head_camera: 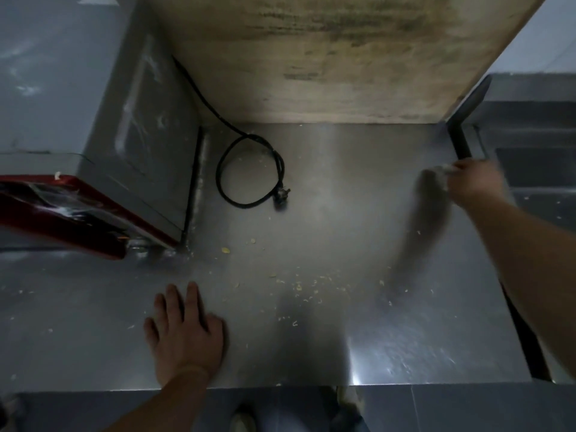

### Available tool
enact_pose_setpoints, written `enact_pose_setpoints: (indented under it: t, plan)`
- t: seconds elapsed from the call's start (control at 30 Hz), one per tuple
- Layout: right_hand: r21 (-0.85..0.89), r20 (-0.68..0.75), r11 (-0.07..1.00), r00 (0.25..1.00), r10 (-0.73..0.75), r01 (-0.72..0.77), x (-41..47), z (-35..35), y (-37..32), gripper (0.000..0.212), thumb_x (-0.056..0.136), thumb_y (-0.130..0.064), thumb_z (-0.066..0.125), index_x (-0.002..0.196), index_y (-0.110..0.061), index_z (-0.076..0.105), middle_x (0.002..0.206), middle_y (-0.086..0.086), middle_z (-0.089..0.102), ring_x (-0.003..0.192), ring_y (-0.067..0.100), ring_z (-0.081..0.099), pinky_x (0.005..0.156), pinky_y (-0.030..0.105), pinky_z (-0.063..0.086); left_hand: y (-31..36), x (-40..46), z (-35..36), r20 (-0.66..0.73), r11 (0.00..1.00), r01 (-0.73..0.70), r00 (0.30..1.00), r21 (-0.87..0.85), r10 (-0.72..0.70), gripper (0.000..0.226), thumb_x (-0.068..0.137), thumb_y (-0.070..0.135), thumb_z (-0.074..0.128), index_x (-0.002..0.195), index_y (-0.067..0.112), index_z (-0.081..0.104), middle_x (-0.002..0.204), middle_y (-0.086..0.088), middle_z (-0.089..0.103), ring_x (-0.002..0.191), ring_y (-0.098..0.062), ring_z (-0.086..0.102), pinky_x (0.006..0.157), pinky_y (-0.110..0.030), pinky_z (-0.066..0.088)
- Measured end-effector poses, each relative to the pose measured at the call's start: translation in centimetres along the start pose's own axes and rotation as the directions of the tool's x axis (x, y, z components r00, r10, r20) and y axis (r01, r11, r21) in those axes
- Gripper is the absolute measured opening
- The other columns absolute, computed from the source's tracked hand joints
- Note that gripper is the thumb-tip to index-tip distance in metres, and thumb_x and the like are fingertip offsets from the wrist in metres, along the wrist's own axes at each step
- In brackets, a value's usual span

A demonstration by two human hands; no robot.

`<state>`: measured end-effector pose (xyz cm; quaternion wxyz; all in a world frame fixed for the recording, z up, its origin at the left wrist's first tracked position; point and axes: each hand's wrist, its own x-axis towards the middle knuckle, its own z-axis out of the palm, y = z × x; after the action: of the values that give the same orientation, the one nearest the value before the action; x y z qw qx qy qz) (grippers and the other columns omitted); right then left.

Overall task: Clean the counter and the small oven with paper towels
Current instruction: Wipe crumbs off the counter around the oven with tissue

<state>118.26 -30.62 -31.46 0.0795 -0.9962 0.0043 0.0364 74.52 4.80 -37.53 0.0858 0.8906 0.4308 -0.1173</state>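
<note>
Head view: I am looking straight down on a steel counter [311, 353] that runs up to a worn, stained beige wall panel [343, 57] at the back.
Left hand: my left hand [187, 335] lies flat on the counter near the front edge, palm down, fingers straight and slightly spread, holding nothing.
Right hand: my right hand [477, 182] is out at the right side of the counter, blurred; its fingers look curled round a pale wad that I take for the paper towel [444, 174], though the blur keeps me from being sure of the grip.
Paper towel: it shows only as a light crumpled patch at the fingers, low over the counter, with a smeared dark shadow on the steel just beside and in front of it.
Small oven: the small oven [131, 151] stands on the left of the counter, grey-sided with a red front [78, 213] turned toward the left edge of the frame.
Cord: a black power cord [249, 169] drops along the wall beside the oven and loops on the counter, its plug lying at the end of the loop, well apart from both hands.
Crumbs: pale crumbs [305, 285] are scattered on the steel between my hands and toward the oven's corner.
Right edge: a dark gap [526, 338] separates the counter from the next steel surface.
</note>
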Motion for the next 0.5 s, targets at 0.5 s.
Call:
enact_pose_setpoints:
  t: [0.5]
  plan:
    - [0.196,0.059,0.981,0.998,-0.024,0.012,-22.8,5.6,-6.1,0.034,0.086,-0.024,0.064,0.119,-0.018,0.068,0.117,0.015,0.054,0.091,0.039,0.063,0.08,0.038,0.05,0.1,0.0,-0.2,-0.006,0.999,-0.031,0.999,-0.017,0.031,0.078,0.085,0.054,0.02,0.16,0.03,0.016,0.168,-0.007,0.008,0.154,-0.028,0.0,0.123,-0.05,0.002]
